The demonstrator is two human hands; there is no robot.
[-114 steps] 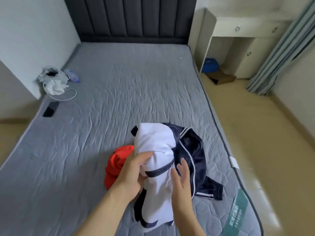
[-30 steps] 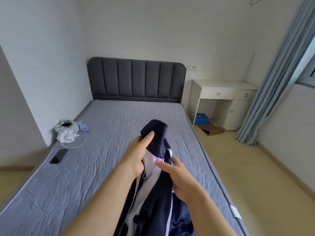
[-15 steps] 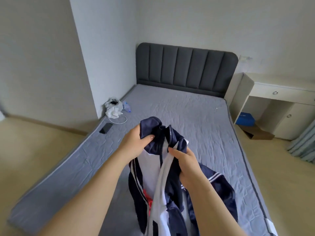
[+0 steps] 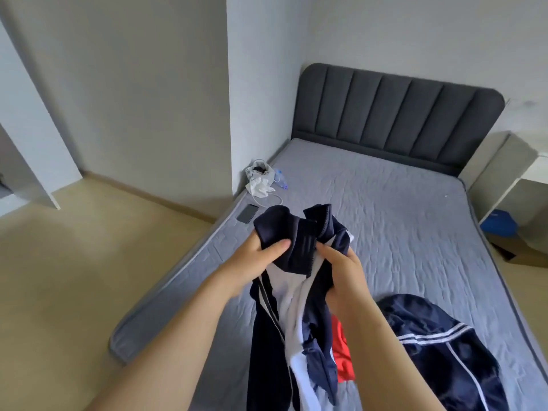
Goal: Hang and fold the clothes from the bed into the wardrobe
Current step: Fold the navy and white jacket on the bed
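Observation:
I hold a navy and white zip jacket (image 4: 292, 295) up over the foot of the grey bed (image 4: 394, 209). My left hand (image 4: 258, 256) grips its navy collar on the left, thumb across the cloth. My right hand (image 4: 344, 271) grips the right side of the collar by the zip. The jacket hangs down between my forearms. A red garment (image 4: 341, 354) lies on the mattress behind it, partly hidden. A navy garment with white stripes (image 4: 439, 351) lies on the bed at the lower right.
A black phone (image 4: 247, 213), a white bag with a cable (image 4: 261, 180) and a plastic bottle (image 4: 280, 176) lie by the bed's left edge. A white desk (image 4: 516, 179) with a blue box (image 4: 499, 223) beneath stands to the right. Bare floor spreads left, with a white panel (image 4: 29, 137) at far left.
I have lifted the jacket off the bed and both hands now hold its collar. My view has swung left, bringing the floor and the left wall into sight.

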